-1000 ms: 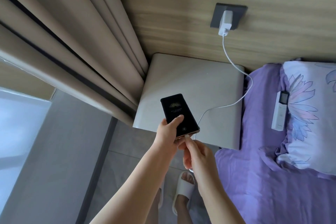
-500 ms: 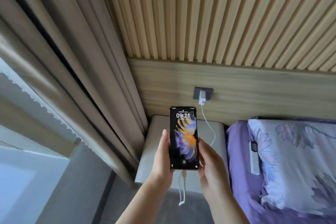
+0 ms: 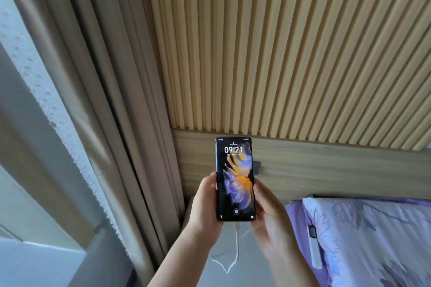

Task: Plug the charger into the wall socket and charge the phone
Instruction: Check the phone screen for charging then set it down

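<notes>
Left hand [image 3: 205,205]: wrapped round the left edge of the phone [image 3: 235,178], thumb on the near side, holding it upright with the screen facing the camera.
Right hand [image 3: 268,214]: fingers curled against the phone's right edge, steadying it; a two-handed hold.
Change: a second ago the phone lay tilted and dim over the nightstand while the right hand pushed the plug into its base; half a second ago it was already raised, and now it sits higher, covering most of the socket [image 3: 257,167].
Meaning: the screen is lit and shows 09:21, and the cable [image 3: 237,237] hangs from the phone's bottom edge, so I judge the charging link is made. What looks left is a check of the charge sign, too small to read here, then setting the phone down.
Curtain [image 3: 98,105]: left of the phone, beige cloth in heavy vertical folds.
Phone: slim glossy black slab, rounded corners, orange and violet wallpaper.
Cable: thin white cord, looping slack below the phone.
Wall [image 3: 279,42]: behind the phone, pale ribbed wooden slats above a smooth grained board.
Pillow [image 3: 373,235]: right of the phone, soft, lilac floral print.
</notes>
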`<state>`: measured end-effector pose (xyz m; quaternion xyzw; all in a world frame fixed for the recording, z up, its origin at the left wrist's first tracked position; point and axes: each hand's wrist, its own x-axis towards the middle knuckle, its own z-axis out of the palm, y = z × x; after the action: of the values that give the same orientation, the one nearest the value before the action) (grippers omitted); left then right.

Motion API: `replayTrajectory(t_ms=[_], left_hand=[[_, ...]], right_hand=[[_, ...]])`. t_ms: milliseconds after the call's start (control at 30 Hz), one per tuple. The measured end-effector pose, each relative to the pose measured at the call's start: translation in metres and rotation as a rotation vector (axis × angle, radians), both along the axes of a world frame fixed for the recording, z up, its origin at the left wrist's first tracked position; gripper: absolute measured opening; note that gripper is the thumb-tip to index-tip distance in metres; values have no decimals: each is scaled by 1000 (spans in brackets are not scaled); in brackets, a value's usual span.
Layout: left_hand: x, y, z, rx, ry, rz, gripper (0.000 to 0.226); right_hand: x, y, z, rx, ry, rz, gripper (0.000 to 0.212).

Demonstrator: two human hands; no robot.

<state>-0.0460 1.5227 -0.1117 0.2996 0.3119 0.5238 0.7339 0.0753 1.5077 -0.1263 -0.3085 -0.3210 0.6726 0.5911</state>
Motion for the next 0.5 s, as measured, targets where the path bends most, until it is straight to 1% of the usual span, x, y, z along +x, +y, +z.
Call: replayTrajectory(t_ms=[33,100,233,367,500], left_hand=[[1,0,7,14,-21,-6,39],[2,1,18,45,-42,-13,43],[4,3,30,34,-43,-8,33],[4,5,35,33,-33,18,39],[6,4,42,66,-18,21,30]], right_hand=[[0,0,5,10,-4,1,38],[1,0,15,18,-4,0,39],[2,-1,33,39,5,12,40],[5,-3,43,24,33,-4,40],[8,-4,47,6,69,-26,41]])
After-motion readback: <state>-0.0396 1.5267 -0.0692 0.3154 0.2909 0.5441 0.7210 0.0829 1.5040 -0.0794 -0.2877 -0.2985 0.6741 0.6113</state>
